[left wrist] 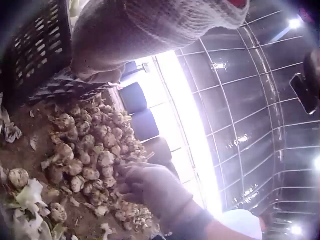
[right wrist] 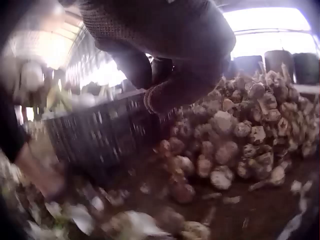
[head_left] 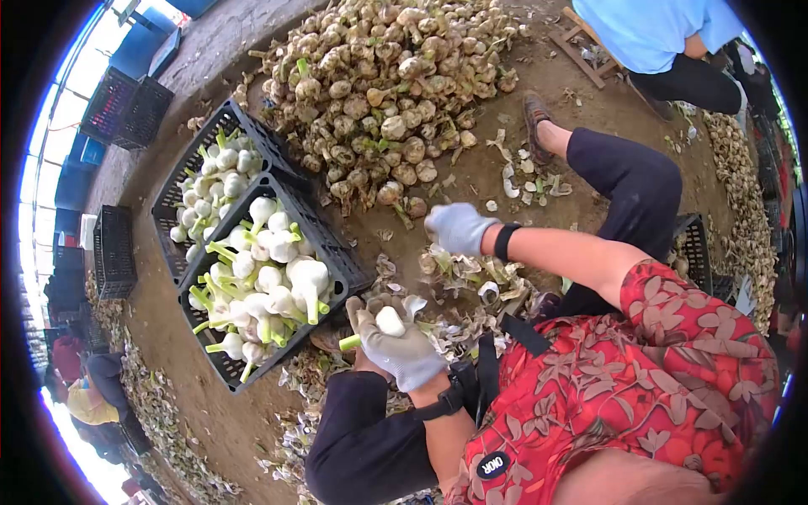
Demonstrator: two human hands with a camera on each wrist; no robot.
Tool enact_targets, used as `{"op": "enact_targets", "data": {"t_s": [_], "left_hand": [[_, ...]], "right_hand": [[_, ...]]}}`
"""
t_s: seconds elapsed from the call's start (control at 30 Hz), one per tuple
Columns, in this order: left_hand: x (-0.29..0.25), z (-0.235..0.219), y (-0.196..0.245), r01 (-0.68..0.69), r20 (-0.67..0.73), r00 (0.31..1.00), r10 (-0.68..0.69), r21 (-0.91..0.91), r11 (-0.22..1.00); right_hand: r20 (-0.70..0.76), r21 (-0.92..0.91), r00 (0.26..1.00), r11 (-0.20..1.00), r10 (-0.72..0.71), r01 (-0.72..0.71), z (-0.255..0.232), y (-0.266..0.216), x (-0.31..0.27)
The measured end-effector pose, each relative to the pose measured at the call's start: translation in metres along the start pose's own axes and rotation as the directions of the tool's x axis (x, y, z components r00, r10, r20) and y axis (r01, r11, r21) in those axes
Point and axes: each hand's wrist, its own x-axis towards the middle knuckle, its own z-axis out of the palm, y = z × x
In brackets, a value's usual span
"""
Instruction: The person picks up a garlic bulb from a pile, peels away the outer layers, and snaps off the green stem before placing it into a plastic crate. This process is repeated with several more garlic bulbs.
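Observation:
In the head view my left hand (head_left: 402, 352), in a pale knit glove, holds a peeled white garlic bulb (head_left: 390, 321) with a short green stem. It is beside the near corner of a black crate (head_left: 337, 286) heaped with trimmed garlic. My right hand (head_left: 459, 228), gloved too, reaches out over the dirt floor toward a big pile of unpeeled garlic (head_left: 396, 93). Its fingers are loosely bent, and nothing shows in them. In the left wrist view the right hand (left wrist: 155, 192) overlaps the pile. The left glove (left wrist: 155, 30) fills the top there, its bulb hidden.
A second black crate (head_left: 160, 210) of white garlic adjoins the first. Husks and cut leaves (head_left: 471, 290) litter the ground between my legs. Another person in a light blue top (head_left: 652, 34) sits at the upper right, near a wooden stool frame (head_left: 585, 50). Other crates (head_left: 126, 105) stand farther left.

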Motion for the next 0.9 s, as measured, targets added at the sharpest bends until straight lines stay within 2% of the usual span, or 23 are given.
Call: {"op": "enact_targets", "data": {"t_s": [0.03,0.1,0.13,0.2,0.23,0.27,0.3,0.33,0.37,0.43,0.47,0.5,0.53,0.57,0.63,0.67,0.7,0.73,0.77,0.8,0.83,0.87,0.9], "left_hand": [[0.003,-0.001,-0.005,0.001,-0.005,1.0,-0.001,-0.025,1.0],[0.011,-0.009,-0.014,-0.001,-0.01,1.0,0.0,-0.071,0.997],[0.037,-0.042,-0.016,0.18,0.15,0.975,-0.165,-0.094,0.979],[0.027,-0.025,-0.022,0.098,0.058,0.994,-0.094,-0.079,0.992],[0.022,-0.015,-0.023,0.054,0.021,0.998,-0.052,-0.07,0.996],[0.02,-0.01,-0.019,0.077,-0.024,0.997,-0.078,-0.011,0.997],[0.019,-0.008,-0.019,0.022,-0.008,1.0,-0.02,0.202,0.979],[0.017,-0.007,-0.019,-0.036,0.019,0.999,0.031,0.4,0.916],[0.018,-0.007,-0.021,-0.03,0.041,0.999,0.014,0.417,0.908],[0.02,-0.01,-0.024,-0.021,0.083,0.996,-0.018,0.452,0.892],[0.025,-0.011,-0.023,0.066,0.063,0.993,-0.099,0.392,0.918],[0.027,-0.012,-0.022,0.152,0.051,0.983,-0.179,0.33,0.932],[0.028,-0.011,-0.022,0.178,0.11,0.965,-0.239,0.393,0.902],[0.029,-0.009,-0.025,0.176,0.154,0.952,-0.264,0.432,0.885],[0.015,0.006,-0.043,0.039,0.269,0.951,-0.151,0.383,0.923],[0.008,0.014,-0.046,-0.033,0.375,0.922,-0.092,0.313,0.949],[0.018,0.001,-0.061,-0.149,0.434,0.899,-0.054,0.42,0.895],[0.015,0.002,-0.063,-0.213,0.495,0.868,-0.027,0.423,0.881],[0.011,0.002,-0.066,-0.274,0.552,0.834,-0.006,0.423,0.864],[0.0,0.005,-0.064,-0.22,0.536,0.844,0.005,0.337,0.916],[-0.008,0.007,-0.059,-0.179,0.531,0.847,-0.026,0.331,0.926],[-0.015,0.009,-0.054,-0.137,0.527,0.848,-0.06,0.327,0.935],[-0.022,0.01,-0.05,-0.093,0.522,0.848,-0.097,0.325,0.941]], "right_hand": [[0.104,-0.154,0.994,0.987,-0.026,0.042,0.017,-0.007,0.006],[0.116,-0.305,0.958,0.909,-0.261,0.284,0.052,-0.019,0.01],[0.069,-0.311,0.947,0.895,-0.314,0.32,0.073,-0.021,0.01],[-0.033,-0.334,0.907,0.86,-0.419,0.385,0.104,-0.022,0.01],[0.103,-0.327,0.927,0.868,-0.361,0.374,0.106,-0.024,0.018],[0.236,-0.325,0.927,0.875,-0.293,0.359,0.105,-0.028,0.026],[0.366,-0.326,0.905,0.881,-0.217,0.343,0.104,-0.029,0.031],[0.359,-0.238,0.917,0.934,-0.17,0.267,0.089,-0.027,0.03],[0.262,-0.079,0.96,0.989,-0.097,0.122,0.074,-0.027,0.025],[0.103,0.266,0.99,0.956,0.101,-0.125,0.033,-0.029,0.012],[0.074,0.513,0.984,0.84,0.161,-0.176,0.018,-0.025,0.008],[0.129,0.717,0.968,0.655,0.214,-0.24,0.013,-0.018,0.01],[0.146,0.882,0.973,0.422,0.176,-0.209,0.004,-0.017,0.004],[0.148,0.974,0.981,0.151,0.129,-0.167,-0.006,-0.018,-0.004],[0.321,0.883,0.943,-0.388,0.09,-0.264,-0.016,-0.031,-0.014],[0.183,0.979,0.975,-0.11,0.123,-0.17,-0.031,-0.039,-0.038],[0.036,0.983,0.992,0.175,0.117,-0.056,-0.05,-0.052,-0.06],[0.083,0.952,0.988,0.283,0.134,-0.119,-0.043,-0.052,-0.066],[-0.037,0.941,0.993,0.337,0.111,-0.003,-0.029,-0.045,-0.067],[-0.155,0.838,0.988,0.533,0.027,0.117,-0.045,-0.042,-0.079],[-0.251,0.683,0.965,0.693,-0.075,0.231,-0.061,-0.036,-0.09],[-0.189,0.594,0.977,0.78,-0.102,0.197,-0.058,-0.025,-0.091],[-0.314,0.49,0.945,0.838,-0.088,0.241,-0.056,-0.014,-0.094]]}}
